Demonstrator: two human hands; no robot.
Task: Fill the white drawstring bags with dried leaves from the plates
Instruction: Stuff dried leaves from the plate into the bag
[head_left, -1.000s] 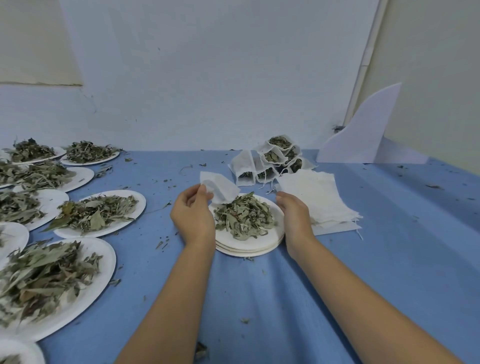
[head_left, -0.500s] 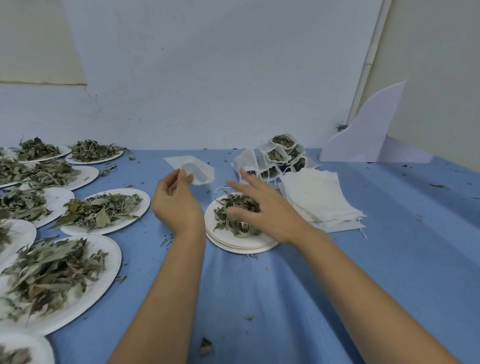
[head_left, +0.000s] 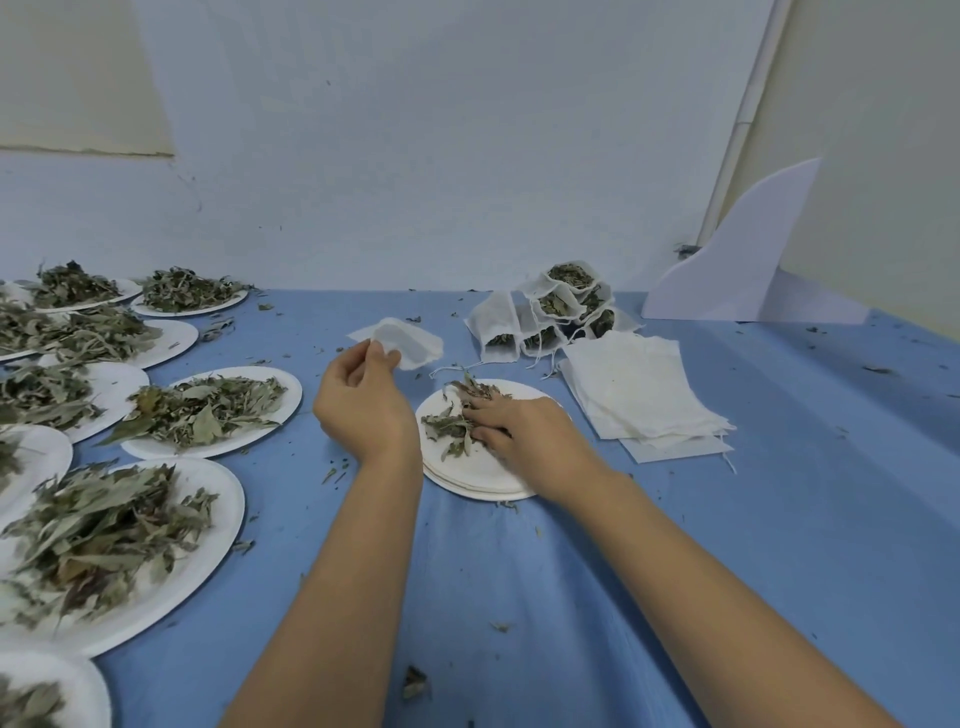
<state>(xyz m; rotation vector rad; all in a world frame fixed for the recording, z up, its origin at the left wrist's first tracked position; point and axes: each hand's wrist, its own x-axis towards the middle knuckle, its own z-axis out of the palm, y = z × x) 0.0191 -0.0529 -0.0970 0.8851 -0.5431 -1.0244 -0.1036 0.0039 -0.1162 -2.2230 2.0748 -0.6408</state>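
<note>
Just left of the right hand (head_left: 524, 431), the left hand (head_left: 363, 410) pinches a white drawstring bag (head_left: 410, 345) by its edge; the right hand's curled fingers grip dried leaves (head_left: 447, 426) on stacked paper plates (head_left: 467, 480).

room on the right, plates crowd the left

leaf plates (head_left: 208, 410) pack the left side. filled bags (head_left: 550, 312) and a flat bag stack (head_left: 639, 389) block the far middle. bare cloth (head_left: 805, 519) lies open on the right and near edge.
</note>
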